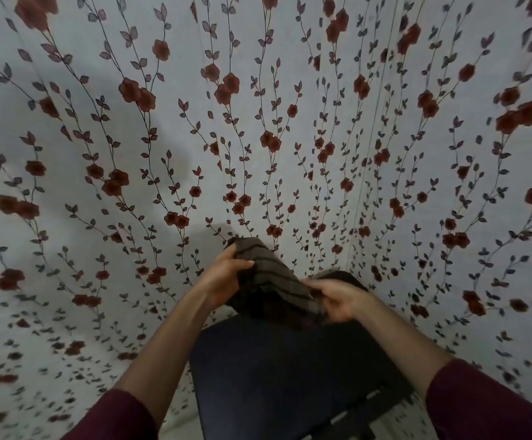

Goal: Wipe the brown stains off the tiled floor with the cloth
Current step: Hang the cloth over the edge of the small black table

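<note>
A: Where is the cloth (269, 274) right now?

B: Up in the air between the 2 hands, over the person's dark-trousered knee (290, 369). It's a brownish cloth with dark stripes, and its long axis runs from upper left, away from the body, down to the lower right.

A: And the hands?

B: The left hand (223, 274) is curled around the far, upper end, fingers closed on the fabric. The right hand (334, 300) pinches the near, lower end. Both are on it equally, so neither is nearer.

A: So where are the stains?

B: I can't make out any tiled floor or brown stains from here. A white curtain (258, 122) printed with red flowers and leafy vines fills everything ahead and to both sides. Only a pale strip at the bottom edge might be floor.

A: Then what's in the way?

B: I'd judge the knee itself, and the curtain hanging close. The cloth has to go downward, past the leg.
</note>
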